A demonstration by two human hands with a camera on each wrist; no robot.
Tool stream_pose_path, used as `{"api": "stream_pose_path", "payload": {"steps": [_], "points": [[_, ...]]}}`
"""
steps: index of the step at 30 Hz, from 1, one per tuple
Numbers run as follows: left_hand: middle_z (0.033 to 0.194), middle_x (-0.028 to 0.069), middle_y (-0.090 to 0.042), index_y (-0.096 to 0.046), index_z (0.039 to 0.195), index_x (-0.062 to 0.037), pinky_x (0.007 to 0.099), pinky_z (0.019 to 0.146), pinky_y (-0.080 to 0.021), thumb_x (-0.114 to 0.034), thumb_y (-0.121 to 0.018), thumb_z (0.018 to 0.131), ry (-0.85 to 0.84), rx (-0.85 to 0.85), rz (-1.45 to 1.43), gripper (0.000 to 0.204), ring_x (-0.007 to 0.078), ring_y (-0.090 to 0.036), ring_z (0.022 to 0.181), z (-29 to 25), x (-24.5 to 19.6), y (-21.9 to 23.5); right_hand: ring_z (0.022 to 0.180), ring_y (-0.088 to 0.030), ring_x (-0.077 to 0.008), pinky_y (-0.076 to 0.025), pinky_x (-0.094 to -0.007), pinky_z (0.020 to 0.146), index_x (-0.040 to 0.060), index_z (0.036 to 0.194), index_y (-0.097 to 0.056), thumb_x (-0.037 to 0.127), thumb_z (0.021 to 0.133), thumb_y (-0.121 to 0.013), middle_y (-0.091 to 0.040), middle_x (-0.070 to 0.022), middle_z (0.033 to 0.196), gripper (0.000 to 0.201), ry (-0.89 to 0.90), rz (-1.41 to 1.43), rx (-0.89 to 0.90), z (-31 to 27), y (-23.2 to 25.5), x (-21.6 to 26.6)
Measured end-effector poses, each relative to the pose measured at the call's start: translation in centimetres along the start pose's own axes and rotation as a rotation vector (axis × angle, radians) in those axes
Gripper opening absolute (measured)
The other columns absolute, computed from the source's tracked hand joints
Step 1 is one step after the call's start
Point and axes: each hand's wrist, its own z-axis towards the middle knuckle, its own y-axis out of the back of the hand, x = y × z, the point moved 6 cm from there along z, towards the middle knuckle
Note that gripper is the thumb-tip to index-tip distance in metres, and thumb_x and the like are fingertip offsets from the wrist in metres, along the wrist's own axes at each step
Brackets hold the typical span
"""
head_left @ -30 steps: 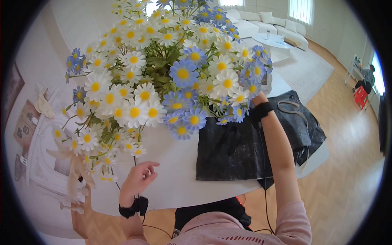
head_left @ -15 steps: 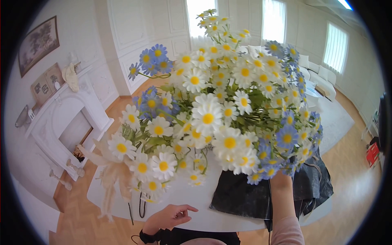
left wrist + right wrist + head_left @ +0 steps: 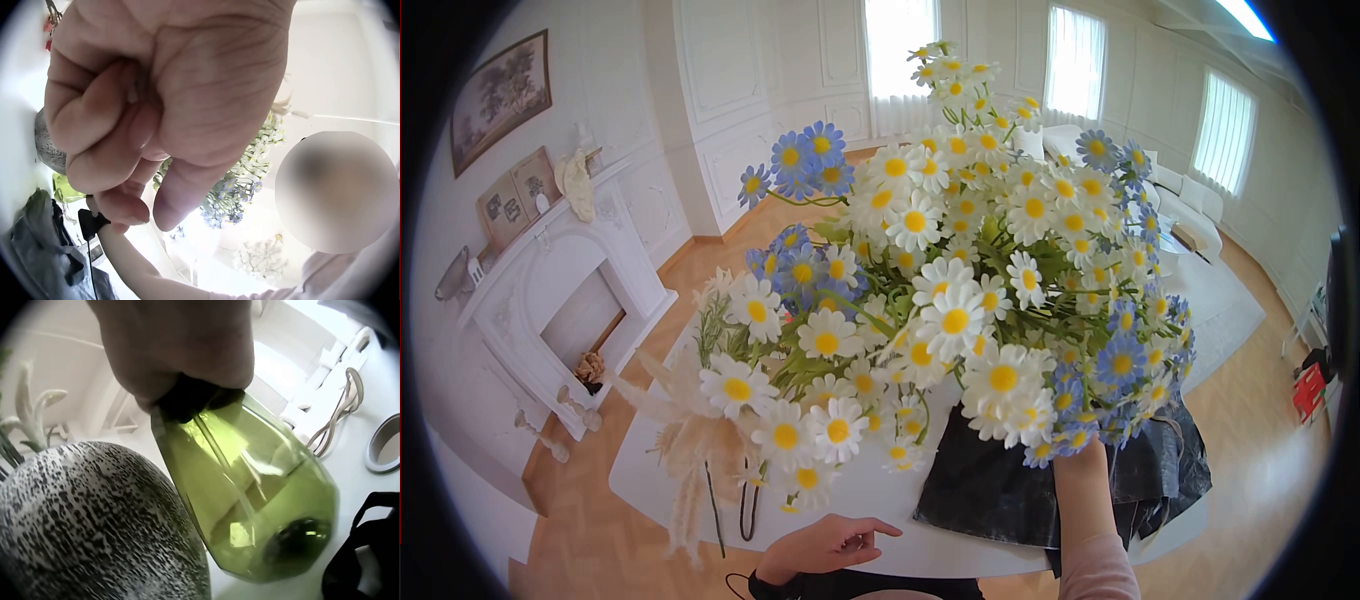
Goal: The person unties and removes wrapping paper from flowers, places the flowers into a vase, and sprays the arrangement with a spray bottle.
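My right hand [image 3: 181,350] grips the black top of a translucent green spray bottle [image 3: 250,487], a thin dip tube visible inside. The bottle tilts beside a black-and-white speckled vase [image 3: 94,519]. In the head view, white and blue daisy-like flowers [image 3: 955,320] cover that hand and bottle, leaving only the wrist and forearm showing below. My left hand [image 3: 830,545] hovers over the near table edge, index finger extended and the others loosely curled, holding nothing. Close up, its fingers fold toward the palm [image 3: 212,94].
Black cloth [image 3: 990,485] with cords lies on the white table [image 3: 810,525], right of the flowers. Beige dried plumes [image 3: 690,420] droop at the left. A grey ring [image 3: 382,444] and a black strap [image 3: 356,550] lie near the bottle. Farther left stands a white fireplace [image 3: 550,270].
The head view has tipped upward, showing more room and placing the flowers lower and farther right. The left hand's index finger now points rightward. The right arm stays reaching behind the flowers.
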Motion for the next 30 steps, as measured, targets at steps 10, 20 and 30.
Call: {"api": "stream_pose_path", "payload": {"steps": [10, 20, 30], "points": [[0.069, 0.0027, -0.052, -0.052, 0.115, -0.0075, 0.0223, 0.056, -0.040, -0.010, -0.055, 0.081, -0.068, 0.029, 0.171, 0.034, 0.0106, -0.046, 0.057, -0.5, -2.8, -0.9, 0.069, -0.060, -0.0256, -0.048, -0.0345, 0.059, 0.0029, 0.095, -0.059, 0.005, 0.069, -0.061, -0.062, -0.0124, 0.093, 0.026, -0.124, -0.073, -0.204, 4.8, 4.8, -4.7], [0.116, 0.0166, -0.042, -0.023, 0.132, -0.0001, 0.0355, 0.086, -0.038, -0.017, -0.065, 0.074, -0.479, 0.056, 0.255, 0.074, 0.0286, -0.044, 0.103, 3.5, -6.1, -6.8, 0.079, -0.056, -0.0136, -0.049, -0.0272, 0.069, -0.0015, 0.106, -0.056, 0.012, 0.076, -0.064, -0.057, -0.0058, 0.097, 0.034, -0.624, 0.308, -0.431, 0.6, 21.5, -6.7], [0.130, 0.0196, -0.026, -0.023, 0.132, -0.0050, 0.0409, 0.096, -0.033, -0.020, -0.078, 0.056, -0.757, -0.412, 0.310, 0.095, 0.0388, -0.032, 0.118, 4.5, -9.5, -9.2, 0.073, -0.053, -0.0163, -0.045, -0.0288, 0.065, -0.0047, 0.110, -0.042, 0.013, 0.069, -0.066, -0.053, -0.0116, 0.085, 0.051, -0.533, 0.425, -0.439, -5.6, 18.9, 18.6]]}}
